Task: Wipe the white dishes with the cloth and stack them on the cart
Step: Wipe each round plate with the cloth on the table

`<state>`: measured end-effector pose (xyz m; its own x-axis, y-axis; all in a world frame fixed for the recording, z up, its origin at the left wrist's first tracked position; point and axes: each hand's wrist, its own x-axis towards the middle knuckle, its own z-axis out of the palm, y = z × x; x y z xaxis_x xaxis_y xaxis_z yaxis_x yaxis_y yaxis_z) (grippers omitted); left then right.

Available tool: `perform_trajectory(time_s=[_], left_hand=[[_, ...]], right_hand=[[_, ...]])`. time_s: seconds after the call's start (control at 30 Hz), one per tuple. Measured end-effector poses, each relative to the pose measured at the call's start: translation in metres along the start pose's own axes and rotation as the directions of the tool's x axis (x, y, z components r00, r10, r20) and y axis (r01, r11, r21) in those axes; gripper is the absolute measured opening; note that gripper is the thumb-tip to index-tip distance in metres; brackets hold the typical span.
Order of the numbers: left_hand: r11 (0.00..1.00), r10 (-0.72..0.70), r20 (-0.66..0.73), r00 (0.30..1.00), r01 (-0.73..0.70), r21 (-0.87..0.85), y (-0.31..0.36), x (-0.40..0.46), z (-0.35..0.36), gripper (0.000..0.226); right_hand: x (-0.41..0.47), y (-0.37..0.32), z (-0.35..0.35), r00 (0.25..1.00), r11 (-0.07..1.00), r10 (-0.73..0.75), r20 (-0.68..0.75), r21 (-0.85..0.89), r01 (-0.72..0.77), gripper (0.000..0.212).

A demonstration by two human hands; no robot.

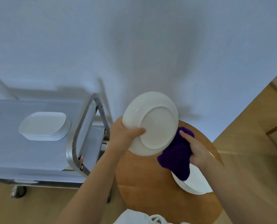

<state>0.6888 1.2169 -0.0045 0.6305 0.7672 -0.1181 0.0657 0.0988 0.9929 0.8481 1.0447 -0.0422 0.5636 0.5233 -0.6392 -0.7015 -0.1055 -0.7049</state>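
White glazed plate [152, 123]: round, held tilted in the air above the far edge of the round wooden table [144, 183], its underside and foot ring toward the camera.
Left hand [123, 133]: pinches the plate's left rim, thumb lying across the underside, fingers hidden behind.
Right hand [194, 147]: fingers curled round the purple cloth [176, 157], which touches the plate's lower right rim.
Unwiped stack [196, 183]: white plates at the table's right edge, partly under the cloth.
Cart [79, 136]: steel-framed, left of the table; a stack of oblong dishes [44, 126] sits on its top shelf.
Handling: stiff, smooth, likely slippery and breakable; best gripped at the rim, thumb opposing fingers.
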Motion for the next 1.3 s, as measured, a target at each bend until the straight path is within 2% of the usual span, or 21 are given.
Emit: perform_trajectory(time_s=[0.07, 0.13, 0.17, 0.23, 0.3, 0.33, 0.37, 0.4, 0.47, 0.53, 0.6, 0.67, 0.77, 0.87, 1.0, 1.1, 1.2, 1.3], left_hand=[[0.985, 0.014, -0.042, 0.999, -0.006, 0.172, 0.006, -0.001, 0.004, 0.05], [0.937, 0.041, -0.033, 0.999, -0.027, 0.349, 0.009, -0.002, 0.007, 0.046], [0.903, 0.053, -0.015, 0.998, -0.041, 0.428, 0.01, -0.002, 0.009, 0.045], [0.834, 0.067, 0.025, 0.997, -0.07, 0.547, 0.011, -0.001, 0.017, 0.045], [0.783, 0.099, 0.069, 0.993, -0.121, 0.611, 0.015, -0.001, 0.026, 0.04], [0.753, 0.123, 0.113, 0.986, -0.167, 0.637, 0.016, -0.001, 0.029, 0.031], [0.718, 0.142, 0.163, 0.976, -0.215, 0.662, 0.018, -0.001, 0.032, 0.021], [0.698, 0.149, 0.192, 0.97, -0.241, 0.674, 0.02, -0.002, 0.032, 0.017], [0.706, 0.122, 0.196, 0.973, -0.223, 0.672, 0.022, -0.006, 0.03, 0.028], [0.685, 0.105, 0.203, 0.973, -0.219, 0.695, 0.021, -0.012, 0.026, 0.038], [0.688, 0.091, 0.188, 0.978, -0.199, 0.698, 0.02, -0.017, 0.023, 0.041], [0.731, 0.084, 0.163, 0.983, -0.172, 0.661, 0.02, -0.019, 0.021, 0.043], [0.785, 0.096, 0.134, 0.986, -0.157, 0.599, 0.025, -0.022, 0.018, 0.043], [0.867, 0.079, 0.104, 0.991, -0.12, 0.483, 0.034, -0.026, 0.015, 0.045], [0.974, 0.026, 0.009, 1.0, -0.027, 0.227, 0.039, -0.029, 0.009, 0.051], [0.999, -0.031, -0.06, 0.998, 0.032, 0.032, 0.039, -0.025, 0.007, 0.056], [0.996, -0.067, -0.086, 0.994, 0.062, -0.066, 0.039, -0.025, 0.013, 0.059], [0.982, -0.087, -0.133, 0.987, 0.063, -0.176, 0.039, -0.026, 0.022, 0.058]], right_hand=[[0.001, -0.007, 0.008, 0.965, 0.983, -0.174, -0.197, 0.017, 0.18, 0.038], [-0.007, -0.017, 0.024, 0.874, 0.912, -0.399, -0.277, -0.216, 0.349, 0.043], [-0.013, -0.019, 0.035, 0.812, 0.827, -0.533, -0.239, -0.347, 0.441, 0.045], [-0.026, -0.019, 0.06, 0.638, 0.554, -0.77, -0.014, -0.51, 0.658, 0.053], [-0.035, -0.014, 0.085, 0.509, 0.254, -0.824, 0.247, -0.642, 0.723, 0.057], [-0.037, -0.011, 0.096, 0.496, 0.129, -0.799, 0.34, -0.708, 0.694, 0.058], [-0.038, -0.01, 0.104, 0.514, 0.05, -0.765, 0.387, -0.761, 0.647, 0.06], [-0.038, -0.012, 0.109, 0.542, 0.019, -0.742, 0.395, -0.795, 0.606, 0.062], [-0.035, -0.021, 0.112, 0.552, -0.003, -0.744, 0.376, -0.828, 0.561, 0.063], [-0.028, -0.033, 0.11, 0.53, 0.048, -0.78, 0.334, -0.812, 0.582, 0.061], [-0.021, -0.042, 0.103, 0.546, 0.201, -0.792, 0.273, -0.728, 0.655, 0.058], [-0.016, -0.045, 0.095, 0.568, 0.318, -0.792, 0.224, -0.642, 0.697, 0.057], [-0.012, -0.046, 0.086, 0.594, 0.437, -0.794, 0.131, -0.555, 0.708, 0.06], [-0.009, -0.052, 0.08, 0.659, 0.551, -0.749, 0.068, -0.488, 0.677, 0.061], [-0.009, -0.056, 0.059, 0.739, 0.623, -0.665, 0.108, -0.464, 0.63, 0.055], [-0.011, -0.048, 0.05, 0.739, 0.625, -0.662, 0.128, -0.451, 0.637, 0.054], [-0.017, -0.047, 0.051, 0.72, 0.637, -0.689, 0.082, -0.407, 0.655, 0.045], [-0.015, -0.041, 0.048, 0.749, 0.71, -0.663, 0.009, -0.308, 0.633, 0.064]])
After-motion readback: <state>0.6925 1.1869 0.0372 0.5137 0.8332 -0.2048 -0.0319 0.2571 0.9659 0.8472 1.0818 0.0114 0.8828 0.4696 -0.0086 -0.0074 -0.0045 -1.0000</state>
